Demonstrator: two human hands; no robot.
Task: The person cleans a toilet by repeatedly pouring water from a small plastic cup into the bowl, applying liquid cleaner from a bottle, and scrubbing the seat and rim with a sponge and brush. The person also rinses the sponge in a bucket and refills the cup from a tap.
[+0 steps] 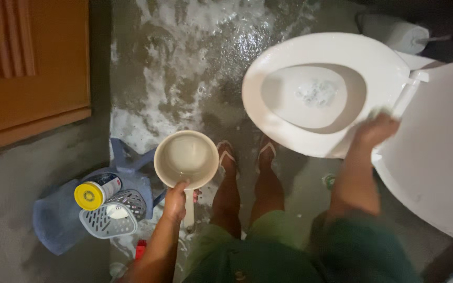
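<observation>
My left hand [176, 199] grips the handle of a cream plastic dipper [186, 159], held level above the wet floor with a little water in its bowl. My right hand [377, 129] reaches to the right rim of a white toilet bowl [268, 89] and seems to press something small and pale against the seat; what it holds is blurred. The toilet lid [436, 157] stands raised at the right. Foamy water sits in the bowl. My legs and feet in flip-flops [226, 154] stand between the dipper and the toilet.
A blue plastic stool [58, 220] lies at the lower left, bearing a yellow-capped bottle [91, 194] and a grey slotted basket [112, 217]. A wooden door [27, 68] fills the upper left. The concrete floor [184, 63] is wet and soapy. A toilet brush holder [394, 31] stands behind the toilet.
</observation>
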